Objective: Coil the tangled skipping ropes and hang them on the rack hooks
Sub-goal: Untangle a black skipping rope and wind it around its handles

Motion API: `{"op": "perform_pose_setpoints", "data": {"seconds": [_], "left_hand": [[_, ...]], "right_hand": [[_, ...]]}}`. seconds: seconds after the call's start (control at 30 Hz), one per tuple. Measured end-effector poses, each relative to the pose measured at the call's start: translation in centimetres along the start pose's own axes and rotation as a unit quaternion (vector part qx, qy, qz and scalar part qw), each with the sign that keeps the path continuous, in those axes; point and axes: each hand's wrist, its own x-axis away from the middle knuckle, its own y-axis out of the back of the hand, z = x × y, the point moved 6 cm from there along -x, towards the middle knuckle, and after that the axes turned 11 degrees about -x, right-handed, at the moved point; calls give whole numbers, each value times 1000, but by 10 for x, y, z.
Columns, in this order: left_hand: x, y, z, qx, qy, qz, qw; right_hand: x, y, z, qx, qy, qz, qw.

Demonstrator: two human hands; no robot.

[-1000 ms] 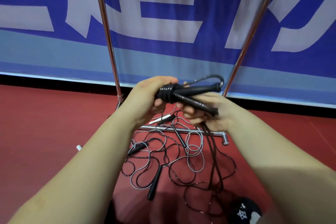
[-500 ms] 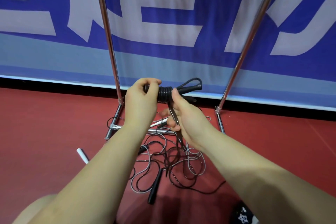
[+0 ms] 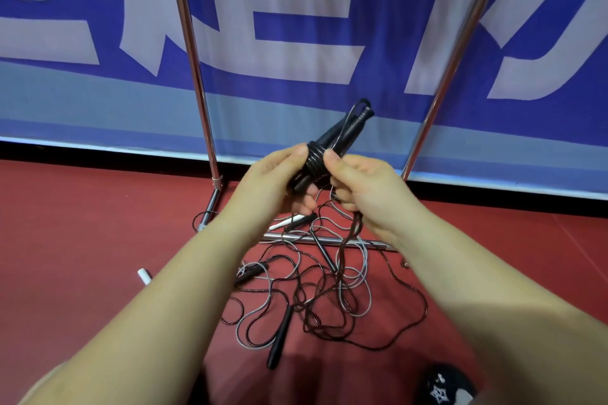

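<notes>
The left hand (image 3: 263, 184) grips a black skipping rope (image 3: 324, 154), its fingers curled round the two handles, which are bundled together and wound with turns of cord; the handle ends tilt up and to the right. The right hand (image 3: 365, 191) pinches the loose cord just beside the wound turns, and that cord trails down to the red floor (image 3: 82, 240). There a tangle of ropes (image 3: 306, 293), dark and grey, lies across the low bar of the metal rack (image 3: 194, 76), which stands before a blue banner (image 3: 296, 82)
</notes>
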Motion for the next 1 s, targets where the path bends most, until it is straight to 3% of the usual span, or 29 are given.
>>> {"op": "perform_pose_setpoints", "data": {"seconds": [0.1, 0.2, 0.43, 0.67, 0.8, 1.0], "left_hand": [[8, -12, 0, 83, 69, 115, 988], [11, -12, -3, 39, 13, 120, 992], [11, -7, -8, -6, -65, 56, 996], [8, 7, -3, -28, -55, 4, 998], [5, 21, -2, -64, -46, -38, 996], [3, 38, 7, -135, -19, -98, 986]], "right_hand": [[4, -5, 6, 35, 19, 57, 998], [7, -10, 11, 47, 31, 69, 996], [13, -12, 23, 140, 89, -7, 986], [11, -3, 12, 163, -43, 86, 982], [16, 4, 10, 258, -86, 135, 953], [16, 21, 11, 308, -81, 91, 943]]}}
